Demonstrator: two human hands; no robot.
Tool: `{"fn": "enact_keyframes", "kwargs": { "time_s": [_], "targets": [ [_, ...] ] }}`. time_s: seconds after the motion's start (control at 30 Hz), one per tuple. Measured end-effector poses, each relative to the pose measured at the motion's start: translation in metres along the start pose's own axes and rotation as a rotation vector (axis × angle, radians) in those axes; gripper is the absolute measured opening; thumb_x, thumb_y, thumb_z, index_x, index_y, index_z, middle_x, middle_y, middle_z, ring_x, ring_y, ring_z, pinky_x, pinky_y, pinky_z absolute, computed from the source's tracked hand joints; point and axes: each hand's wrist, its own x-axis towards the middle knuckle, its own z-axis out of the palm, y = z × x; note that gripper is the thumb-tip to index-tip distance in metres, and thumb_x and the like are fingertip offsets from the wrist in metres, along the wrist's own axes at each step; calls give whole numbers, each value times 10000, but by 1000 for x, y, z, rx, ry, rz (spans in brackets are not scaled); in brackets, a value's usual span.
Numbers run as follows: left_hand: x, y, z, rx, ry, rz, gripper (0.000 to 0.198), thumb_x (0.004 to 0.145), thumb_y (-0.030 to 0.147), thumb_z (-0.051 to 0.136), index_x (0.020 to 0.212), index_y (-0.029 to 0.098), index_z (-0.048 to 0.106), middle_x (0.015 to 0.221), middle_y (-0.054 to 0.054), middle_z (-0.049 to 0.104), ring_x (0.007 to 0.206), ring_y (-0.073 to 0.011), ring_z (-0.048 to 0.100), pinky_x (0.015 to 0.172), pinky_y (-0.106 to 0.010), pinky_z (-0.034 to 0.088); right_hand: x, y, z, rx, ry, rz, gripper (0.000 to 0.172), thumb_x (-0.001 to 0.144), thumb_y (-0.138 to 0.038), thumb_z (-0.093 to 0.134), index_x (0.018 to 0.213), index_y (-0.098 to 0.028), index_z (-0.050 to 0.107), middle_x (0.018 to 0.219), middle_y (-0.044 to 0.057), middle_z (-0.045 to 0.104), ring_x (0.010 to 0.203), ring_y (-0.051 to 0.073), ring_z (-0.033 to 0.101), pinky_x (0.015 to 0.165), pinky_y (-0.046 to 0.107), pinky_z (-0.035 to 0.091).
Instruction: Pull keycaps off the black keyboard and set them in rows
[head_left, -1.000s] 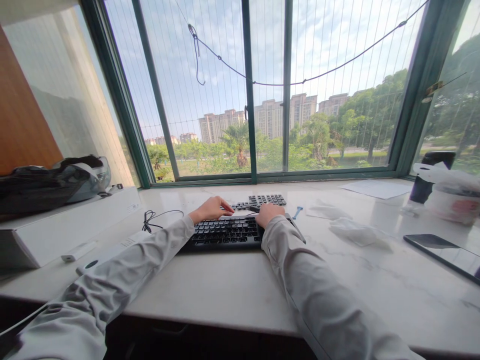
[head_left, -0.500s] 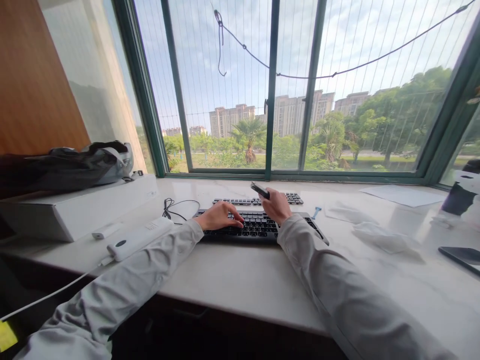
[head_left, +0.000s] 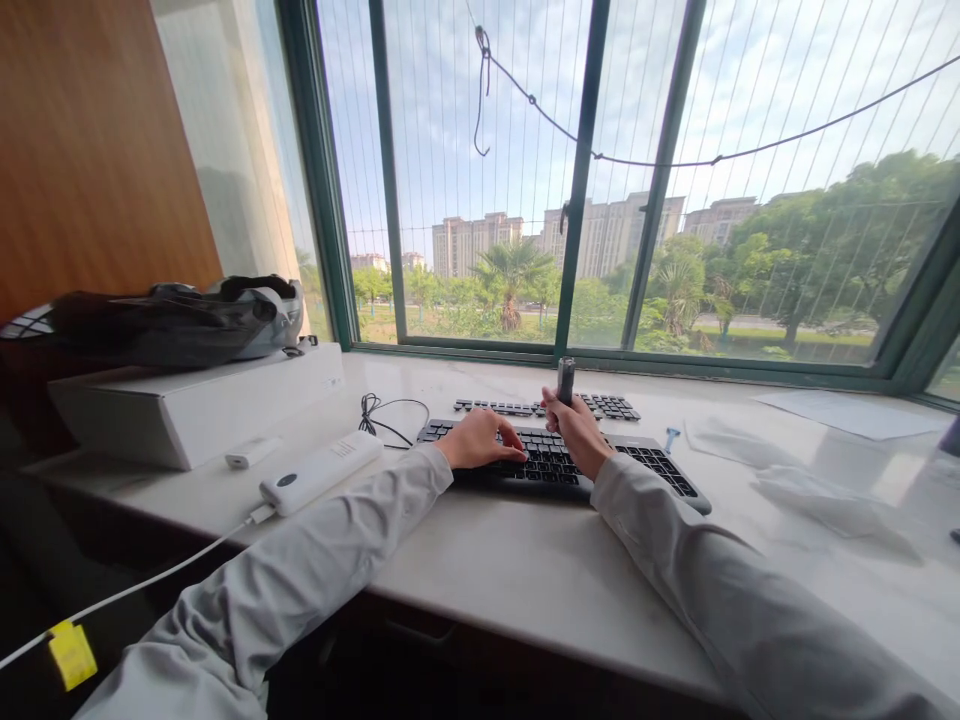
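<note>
A black keyboard lies on the white marble-look surface. Over its middle keys is my left hand, its thumb and fingertips brought close together at the keys; whatever may be between them is too small to make out. My right hand is closed around a short black tool with a silvery end, held upright above the keyboard's rear edge. Behind the keyboard, loose black keycaps lie in rows. A small blue plastic piece rests to the right, beyond the keyboard's number-pad side.
On the left are a white box with a dark bag on top, a white power strip, a small white adapter and a black cable. Clear plastic bags and paper lie right. A window stands behind.
The tool in my right hand has swung from lying tilted to the left to pointing upright. My left hand stays at the middle keys. The camera view has turned left.
</note>
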Motion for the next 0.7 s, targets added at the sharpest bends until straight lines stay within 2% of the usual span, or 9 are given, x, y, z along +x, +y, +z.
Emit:
{"fn": "enact_keyframes", "kwargs": {
  "time_s": [0.13, 0.33, 0.5, 0.7],
  "targets": [
    [1, -2, 0, 1, -24, 5, 314, 683, 474, 725, 841, 207, 776, 762, -29, 729, 722, -164, 636, 673, -243, 422, -8, -7, 13, 271, -41, 51, 420, 706, -604, 605, 758, -203, 491, 609, -42, 408, 530, 100, 357, 478, 220, 312],
    [2, -3, -3, -30, -54, 4, 297, 680, 444, 734, 850, 205, 776, 764, -23, 725, 730, -160, 629, 668, -231, 414, -17, -17, 22, 494, -31, 95, 493, 744, -671, 494, 615, -224, 329, 547, -48, 304, 484, 103, 311, 446, 236, 295],
    [2, -2, -4, -42, -61, -1, 311, 670, 445, 738, 847, 192, 776, 778, -31, 726, 742, -167, 635, 666, -223, 426, -19, -13, 25, 559, 1, 67, 491, 781, -655, 459, 598, -220, 324, 545, -44, 285, 486, 104, 310, 448, 236, 307],
    [3, -3, -3, -49, -63, 9, 312, 667, 434, 740, 842, 179, 774, 792, -38, 733, 753, -173, 644, 689, -220, 441, -15, -4, 30, 643, 13, 127, 494, 752, -642, 535, 589, -212, 353, 544, -50, 284, 474, 91, 278, 417, 221, 251]
  ]
}}
